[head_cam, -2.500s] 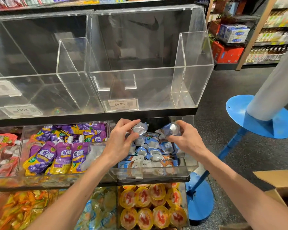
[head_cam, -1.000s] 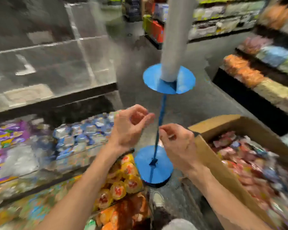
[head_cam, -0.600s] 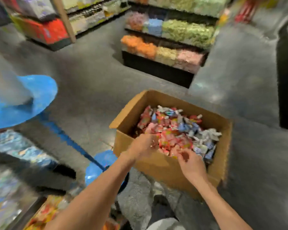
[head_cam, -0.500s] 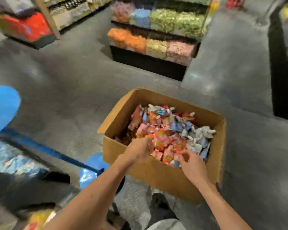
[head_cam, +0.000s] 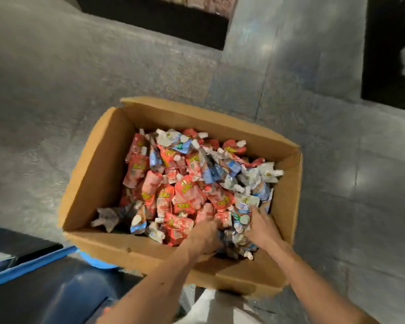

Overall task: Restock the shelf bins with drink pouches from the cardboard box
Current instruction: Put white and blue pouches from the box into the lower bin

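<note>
Both your hands were down in the cardboard box [head_cam: 91, 183], which sat open on the grey floor [head_cam: 56, 90] in the middle of the frame. The drink pouches [head_cam: 185, 190] lay heaped loose inside it, wall to wall. Your left hand [head_cam: 204, 235] was pushed into the heap at the box's near edge, lower centre of the frame, its fingers buried among red pouches. Your right hand [head_cam: 263, 228] lay just to the right of it, against a blue-and-white pouch [head_cam: 244, 206] near the box's right wall. With the blur and the pouches covering them, I could not tell whether either hand's fingers were clamped on anything or merely spread in the pile.

The likeliest trouble was a blind grab. The colours were mixed where you were digging, so a handful could have brought up the wrong kind for a bin. The pouches lay crossed over one another with their spouts poking out, so lifting fast could have dragged neighbours over the near wall onto the floor. The film looked slick, and an overfull handful would probably have shed a few.

The pouches were small, soft and crumpled, with white caps, lying every way up. Most were red with yellow lettering. A smaller share were blue-and-white, gathered toward the right and far side.
</note>
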### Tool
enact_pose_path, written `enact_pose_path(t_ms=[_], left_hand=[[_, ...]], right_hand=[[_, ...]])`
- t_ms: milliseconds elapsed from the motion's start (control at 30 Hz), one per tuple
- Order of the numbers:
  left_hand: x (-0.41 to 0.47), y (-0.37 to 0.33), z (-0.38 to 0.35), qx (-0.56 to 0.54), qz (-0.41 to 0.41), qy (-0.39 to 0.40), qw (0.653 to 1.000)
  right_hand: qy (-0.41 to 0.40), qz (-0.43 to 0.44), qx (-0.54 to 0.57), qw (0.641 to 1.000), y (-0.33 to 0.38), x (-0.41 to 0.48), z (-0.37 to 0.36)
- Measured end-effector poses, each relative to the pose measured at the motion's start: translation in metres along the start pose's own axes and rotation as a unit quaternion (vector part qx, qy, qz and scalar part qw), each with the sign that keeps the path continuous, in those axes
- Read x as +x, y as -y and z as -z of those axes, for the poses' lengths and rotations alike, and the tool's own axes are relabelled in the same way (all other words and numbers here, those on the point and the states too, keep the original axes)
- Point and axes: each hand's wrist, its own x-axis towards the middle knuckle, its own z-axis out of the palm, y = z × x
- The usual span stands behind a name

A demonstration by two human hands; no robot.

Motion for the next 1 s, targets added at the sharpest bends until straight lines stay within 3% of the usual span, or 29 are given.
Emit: enact_pose_path(t_ms=[133,300,433,600,700,767,867,1000], left_hand=[[0.019,-0.012,-0.021,0.145,-0.038,0.040,0.988],[0.026,-0.017,-0.034,0.183,0.005,0.033,0.983],[0.029,-0.011,-0.038,0.151,0.023,0.042,0.987],[0.026,-0.008,-0.037,0.073,0.041,0.051,0.995],[0.027,-0.010,-0.041,0.032,0.049,0.060,0.996],[0.029,-0.011,-0.042,0.021,0.042,0.070,0.996],[0.032,-0.013,-0.042,-0.016,0.040,0.074,0.996],[0.035,-0.019,-0.045,-0.065,0.059,0.055,0.995]], right_hand=[[0.026,0.018,-0.106,0.994,-0.009,0.003,-0.014],[-0.044,0.043,-0.163,0.985,-0.011,-0.003,-0.024],[-0.033,0.052,-0.151,0.987,-0.014,-0.003,-0.027],[-0.030,0.056,-0.045,0.997,-0.018,0.002,-0.026],[-0.038,0.029,0.074,0.996,-0.018,0.006,-0.022],[-0.040,-0.008,0.206,0.978,-0.015,0.013,-0.016],[-0.076,-0.074,0.381,0.919,-0.010,0.025,-0.003],[-0.095,-0.101,0.395,0.908,-0.002,0.037,-0.002]])
